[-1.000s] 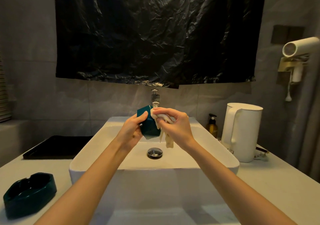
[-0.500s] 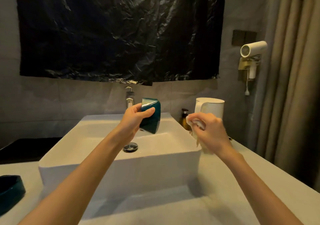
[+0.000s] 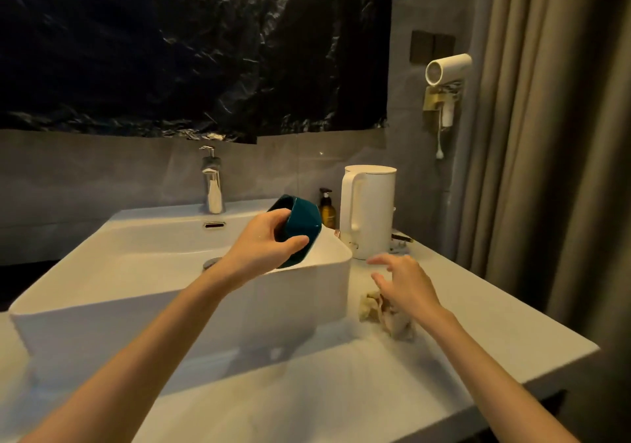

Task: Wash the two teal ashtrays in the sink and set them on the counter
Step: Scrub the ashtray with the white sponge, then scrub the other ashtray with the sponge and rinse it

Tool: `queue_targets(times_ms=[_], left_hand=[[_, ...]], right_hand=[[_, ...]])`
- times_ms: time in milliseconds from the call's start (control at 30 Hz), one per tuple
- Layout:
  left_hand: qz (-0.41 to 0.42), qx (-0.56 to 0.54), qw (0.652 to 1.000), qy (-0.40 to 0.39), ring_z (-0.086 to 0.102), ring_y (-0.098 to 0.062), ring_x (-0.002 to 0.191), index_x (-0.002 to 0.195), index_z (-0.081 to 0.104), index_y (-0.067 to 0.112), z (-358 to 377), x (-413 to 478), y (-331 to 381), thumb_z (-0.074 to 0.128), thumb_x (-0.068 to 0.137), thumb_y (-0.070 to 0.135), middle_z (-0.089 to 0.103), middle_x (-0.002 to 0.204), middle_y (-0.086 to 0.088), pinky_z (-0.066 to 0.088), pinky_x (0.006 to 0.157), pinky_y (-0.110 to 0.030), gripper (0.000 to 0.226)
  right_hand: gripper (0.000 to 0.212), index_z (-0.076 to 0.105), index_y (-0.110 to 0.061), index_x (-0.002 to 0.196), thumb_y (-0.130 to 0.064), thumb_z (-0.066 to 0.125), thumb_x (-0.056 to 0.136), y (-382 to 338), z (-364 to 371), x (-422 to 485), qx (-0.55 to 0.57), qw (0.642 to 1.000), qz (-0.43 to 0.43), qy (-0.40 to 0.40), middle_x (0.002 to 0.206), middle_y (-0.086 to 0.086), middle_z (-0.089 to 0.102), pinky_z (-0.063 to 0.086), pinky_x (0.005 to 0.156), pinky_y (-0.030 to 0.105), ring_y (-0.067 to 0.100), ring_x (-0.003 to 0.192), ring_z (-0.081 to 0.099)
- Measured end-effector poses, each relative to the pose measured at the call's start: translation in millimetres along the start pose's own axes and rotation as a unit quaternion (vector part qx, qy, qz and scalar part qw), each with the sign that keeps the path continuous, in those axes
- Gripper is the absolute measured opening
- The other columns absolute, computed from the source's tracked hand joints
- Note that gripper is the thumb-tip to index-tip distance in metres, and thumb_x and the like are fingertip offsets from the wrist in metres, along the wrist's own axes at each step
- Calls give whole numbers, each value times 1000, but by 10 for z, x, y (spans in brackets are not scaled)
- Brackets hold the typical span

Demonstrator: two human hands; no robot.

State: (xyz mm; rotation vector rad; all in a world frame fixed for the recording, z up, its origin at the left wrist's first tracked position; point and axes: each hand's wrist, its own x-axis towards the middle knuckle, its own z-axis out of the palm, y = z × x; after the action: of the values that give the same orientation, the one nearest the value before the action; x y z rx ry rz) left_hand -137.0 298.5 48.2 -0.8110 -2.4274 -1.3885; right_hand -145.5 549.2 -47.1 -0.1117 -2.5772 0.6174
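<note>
The pale counter (image 3: pixel 478 326) carries a white sink (image 3: pixel 164 309). At the sink's 3 o'clock lies a crumpled cloth (image 3: pixel 369 308); at 1 o'clock stand a white kettle (image 3: pixel 374 210) and an amber bottle (image 3: pixel 328 212).

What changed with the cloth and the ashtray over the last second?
The right hand let go of the cloth, which now lies on the counter right of the sink; that hand hovers open over it. The left hand carried the teal ashtray rightward to the sink's right rim. Its grip stayed.
</note>
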Motion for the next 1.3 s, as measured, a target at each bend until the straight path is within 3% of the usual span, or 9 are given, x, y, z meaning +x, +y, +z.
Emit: queue_targets(times_ms=[167,333,533,633,700,767,900,1100,1300], left_hand=[[63,107,992,13,56,-10,84,100,58,17,-109,-127,-35,64,86,13,59,91,5,42,65,-14,16],[102,200,974,20,55,-21,74,85,57,13,-388,-391,-80,63,84,14,59,78,1,46,63,-40,6],[125,330,936,19,43,-11,67,76,50,21,-924,-869,-223,64,80,15,47,69,14,28,57,-21,16],[106,401,910,17,51,-20,75,79,52,20,-1241,-1160,-299,61,79,21,54,74,11,31,76,-11,8],[83,440,894,22,57,-20,81,86,59,18,-1470,-1365,-363,59,80,21,62,80,8,33,101,-25,7],[51,470,880,39,57,-13,88,94,59,21,-1697,-1588,-402,59,85,20,63,87,10,13,117,-34,9],[-22,536,841,69,56,-13,98,102,58,23,-2106,-2089,-488,60,85,23,61,94,11,-12,114,-35,17],[-89,562,801,186,49,-15,111,102,61,26,-2632,-2837,-706,81,65,39,56,105,9,18,111,-56,43],[-195,513,793,264,46,-16,110,92,61,28,-2875,-3404,-1008,79,65,46,51,111,9,49,82,-39,37]], right_hand=[[42,48,-47,124,-29,64,90,-766,-375,-55,200,956,-203,70,127,-18,52,55,84,25,5,102,55],[56,43,-44,133,-33,70,85,-1398,-536,-23,101,915,-391,-14,152,-15,26,48,99,36,11,134,36],[36,53,-33,112,-44,69,82,-2045,-420,-54,5,864,-498,-69,128,-15,50,50,85,25,2,110,45],[28,52,-28,101,-40,70,83,-2440,-264,-159,15,837,-538,-102,98,-20,50,40,66,14,-6,82,41],[28,52,-23,95,-35,73,81,-2714,-119,-236,52,815,-566,-112,90,-20,45,36,63,12,-3,75,40],[29,52,-21,92,-34,75,79,-2992,53,-317,74,798,-590,-101,87,-19,44,33,62,9,1,73,36],[32,53,-18,91,-36,75,78,-3551,400,-556,116,772,-619,-85,84,-15,45,31,58,18,10,72,41],[33,54,-19,90,-36,78,75,-4273,956,-949,197,742,-630,-120,83,-14,46,30,57,14,8,72,41],[35,54,-18,88,-34,80,72,-4730,1601,-1333,278,729,-596,-190,85,-10,54,28,58,17,6,74,43]])
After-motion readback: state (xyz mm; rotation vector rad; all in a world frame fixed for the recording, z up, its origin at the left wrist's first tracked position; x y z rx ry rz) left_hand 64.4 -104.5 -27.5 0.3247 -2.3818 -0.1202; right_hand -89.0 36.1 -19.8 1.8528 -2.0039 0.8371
